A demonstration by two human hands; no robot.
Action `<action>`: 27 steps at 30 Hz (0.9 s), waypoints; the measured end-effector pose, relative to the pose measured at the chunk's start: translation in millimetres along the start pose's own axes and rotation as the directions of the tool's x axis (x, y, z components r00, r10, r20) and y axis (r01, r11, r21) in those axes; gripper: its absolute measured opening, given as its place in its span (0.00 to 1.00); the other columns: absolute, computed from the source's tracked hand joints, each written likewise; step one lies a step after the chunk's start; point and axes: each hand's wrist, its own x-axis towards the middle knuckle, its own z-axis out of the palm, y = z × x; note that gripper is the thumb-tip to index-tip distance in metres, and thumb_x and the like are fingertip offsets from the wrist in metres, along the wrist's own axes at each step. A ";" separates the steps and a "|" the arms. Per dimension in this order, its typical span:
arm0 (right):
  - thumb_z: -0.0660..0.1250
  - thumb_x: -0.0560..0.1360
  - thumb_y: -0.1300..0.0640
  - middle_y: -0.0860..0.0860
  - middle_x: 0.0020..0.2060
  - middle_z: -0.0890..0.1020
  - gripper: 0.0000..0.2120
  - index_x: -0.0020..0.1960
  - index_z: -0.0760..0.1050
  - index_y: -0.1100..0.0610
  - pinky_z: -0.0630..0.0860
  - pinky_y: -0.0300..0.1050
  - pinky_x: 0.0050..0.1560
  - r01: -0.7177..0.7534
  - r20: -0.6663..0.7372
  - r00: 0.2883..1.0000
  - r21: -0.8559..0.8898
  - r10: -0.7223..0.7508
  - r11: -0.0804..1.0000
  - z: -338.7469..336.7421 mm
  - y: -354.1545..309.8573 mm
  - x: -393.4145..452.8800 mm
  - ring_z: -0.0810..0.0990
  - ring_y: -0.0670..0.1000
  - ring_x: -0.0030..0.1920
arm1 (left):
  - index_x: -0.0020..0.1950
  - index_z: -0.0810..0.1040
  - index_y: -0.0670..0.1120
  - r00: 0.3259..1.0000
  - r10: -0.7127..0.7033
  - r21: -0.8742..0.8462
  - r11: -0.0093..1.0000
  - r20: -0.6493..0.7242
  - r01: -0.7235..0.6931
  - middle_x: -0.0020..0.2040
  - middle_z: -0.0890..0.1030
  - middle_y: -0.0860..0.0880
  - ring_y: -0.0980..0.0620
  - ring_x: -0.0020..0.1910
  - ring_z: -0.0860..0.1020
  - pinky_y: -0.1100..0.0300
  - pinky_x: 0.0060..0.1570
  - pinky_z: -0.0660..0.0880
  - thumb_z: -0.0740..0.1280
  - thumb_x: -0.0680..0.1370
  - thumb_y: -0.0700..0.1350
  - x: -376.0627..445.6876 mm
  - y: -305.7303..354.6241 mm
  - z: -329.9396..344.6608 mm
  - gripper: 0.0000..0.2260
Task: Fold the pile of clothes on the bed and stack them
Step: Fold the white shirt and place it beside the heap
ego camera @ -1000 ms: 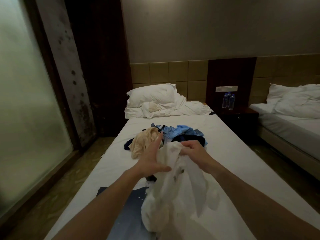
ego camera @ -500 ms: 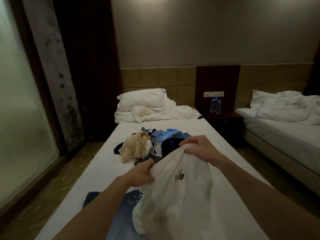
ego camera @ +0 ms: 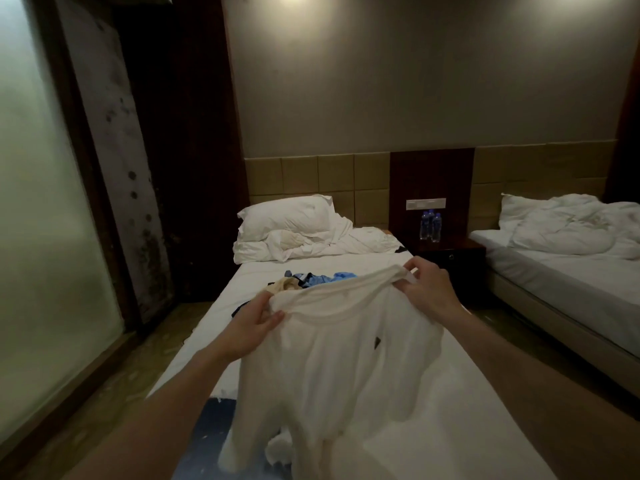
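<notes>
1. A dark blue speckled garment (ego camera: 207, 441) lies flat on the white-sheeted bed (ego camera: 460, 420), nearest of all.
2. A white cotton T-shirt (ego camera: 339, 368) hangs above it, held up at the shoulders, its hem bunching on the sheet.
3. The left hand (ego camera: 249, 332) pinches 1 shoulder, fingers curled into the cloth; the right hand (ego camera: 427, 289) grips the other.
4. Behind lies the unfolded pile of beige and blue clothes (ego camera: 311, 280).
5. Farther off: a white pillow (ego camera: 287, 214), then 2 water bottles (ego camera: 430, 226) on a dark wooden nightstand (ego camera: 460, 252).

Head view (single) faces forward-down, bed (ego camera: 398, 268) close.
</notes>
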 end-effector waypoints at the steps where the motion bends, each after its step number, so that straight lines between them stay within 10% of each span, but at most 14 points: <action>1: 0.75 0.72 0.50 0.49 0.42 0.80 0.09 0.46 0.78 0.53 0.77 0.49 0.48 0.004 -0.002 1.000 0.021 -0.004 1.000 -8.9 -2.4 -1.7 0.79 0.51 0.45 | 0.56 0.73 0.51 0.999 0.025 0.055 0.998 -0.024 -0.024 0.48 0.78 0.54 0.55 0.48 0.77 0.58 0.48 0.73 0.64 0.82 0.48 1.0 2.1 -5.8 0.04; 13: 0.70 0.77 0.56 0.47 0.49 0.82 0.05 0.51 0.81 0.49 0.73 0.39 0.46 0.250 -0.041 0.967 0.336 -0.251 0.908 -123.4 -68.2 -42.7 0.79 0.44 0.49 | 0.38 0.77 0.49 0.710 0.198 0.066 0.976 -0.676 -0.210 0.33 0.77 0.53 0.56 0.33 0.75 0.60 0.36 0.68 0.66 0.81 0.50 -36.4 120.2 -59.4 0.12; 21: 0.69 0.78 0.53 0.45 0.41 0.82 0.05 0.43 0.80 0.47 0.72 0.40 0.42 0.398 -0.382 0.890 0.382 -0.250 0.834 -196.4 -122.6 -52.0 0.78 0.43 0.42 | 0.40 0.81 0.47 0.455 0.367 0.231 0.917 -0.812 -0.327 0.34 0.79 0.53 0.53 0.34 0.77 0.52 0.36 0.75 0.67 0.76 0.61 -43.4 222.3 -110.2 0.18; 27: 0.71 0.76 0.53 0.44 0.40 0.83 0.02 0.46 0.82 0.50 0.71 0.41 0.44 0.378 -0.407 0.882 0.303 -0.240 0.875 -197.7 -115.2 -36.1 0.79 0.42 0.43 | 0.39 0.82 0.44 0.393 0.550 0.505 0.834 -0.736 -0.223 0.34 0.80 0.48 0.48 0.35 0.76 0.50 0.38 0.73 0.62 0.75 0.65 -26.1 223.7 -110.7 0.25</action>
